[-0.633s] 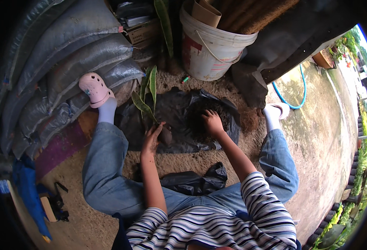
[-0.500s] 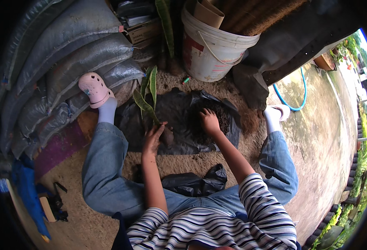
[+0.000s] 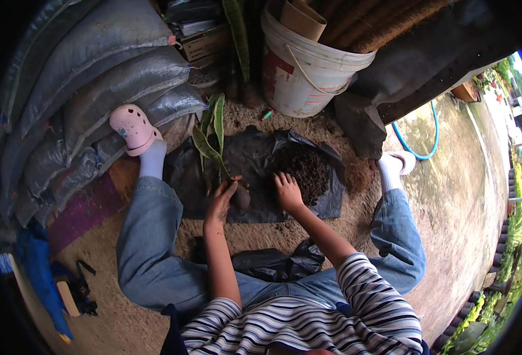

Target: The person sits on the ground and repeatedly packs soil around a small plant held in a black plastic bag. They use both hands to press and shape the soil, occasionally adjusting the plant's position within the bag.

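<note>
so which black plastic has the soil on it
The sheet spread out beneath the left hand and right hand: soil is heaped on its right part. The other plastic is crumpled, lower in the picture.

Green snake plant leaves (image 3: pixel 206 147) edged in yellow; dark brown soil (image 3: pixel 308 174); black plastic sheet (image 3: pixel 259 177); white shirt (image 3: pixel 290 319) with dark stripes; blue jeans (image 3: pixel 149 236); pale pink clog (image 3: pixel 132 126); white bucket (image 3: pixel 302 89) patched red.

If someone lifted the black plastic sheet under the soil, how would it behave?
The black plastic sheet is probably floppy, given its wrinkled surface. The soil heap on its right side likely weighs that part down, and its loose crumbs might spill.
</note>
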Demonstrator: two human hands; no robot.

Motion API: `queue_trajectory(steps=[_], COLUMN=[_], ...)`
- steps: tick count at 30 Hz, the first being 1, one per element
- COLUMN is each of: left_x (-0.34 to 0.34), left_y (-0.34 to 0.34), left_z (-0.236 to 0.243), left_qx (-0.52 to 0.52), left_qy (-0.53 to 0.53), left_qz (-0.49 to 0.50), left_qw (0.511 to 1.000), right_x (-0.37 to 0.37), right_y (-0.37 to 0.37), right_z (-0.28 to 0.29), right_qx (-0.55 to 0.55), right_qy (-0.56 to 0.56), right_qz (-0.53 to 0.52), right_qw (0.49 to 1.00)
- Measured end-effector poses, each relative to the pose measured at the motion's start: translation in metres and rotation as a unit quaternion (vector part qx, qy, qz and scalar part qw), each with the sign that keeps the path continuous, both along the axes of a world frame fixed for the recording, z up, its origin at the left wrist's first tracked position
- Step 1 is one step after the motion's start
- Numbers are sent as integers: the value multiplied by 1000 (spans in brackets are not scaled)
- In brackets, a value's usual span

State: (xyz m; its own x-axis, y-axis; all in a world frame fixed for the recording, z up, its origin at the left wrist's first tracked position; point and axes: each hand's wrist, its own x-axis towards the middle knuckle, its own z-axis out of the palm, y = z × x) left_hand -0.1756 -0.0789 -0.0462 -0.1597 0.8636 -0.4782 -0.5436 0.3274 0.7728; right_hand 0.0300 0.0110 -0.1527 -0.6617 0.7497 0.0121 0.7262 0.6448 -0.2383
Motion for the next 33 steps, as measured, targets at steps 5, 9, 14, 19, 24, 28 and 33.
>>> queue_trajectory(steps=[5,9,14,19,24,28,33], left_x=[2,3,6,2,-1,7,-2], left_y=[1,2,5,1,0,9,5], left_z=[3,-1,6,-2,-18,10,3], left_qx=[-10,-30,-21,-13,-40,-119,-142], left_qy=[0,18,-1,-11,28,63,67], left_qz=[1,3,-10,-9,1,-20,-19], left_qw=[1000,999,1000,1000,999,991,987], right_x=[-17,-35,-32,-26,-44,-60,-90], right_y=[48,45,25,33,83,116,116], right_z=[0,9,-6,23,43,8,-1], right_qx=[16,4,-22,-83,-95,-85,-67], right_qy=[51,-5,-16,55,51,60,59], right_qz=[-101,-70,-39,-53,-68,-81,-68], right_qw=[993,997,999,994,992,991,994])
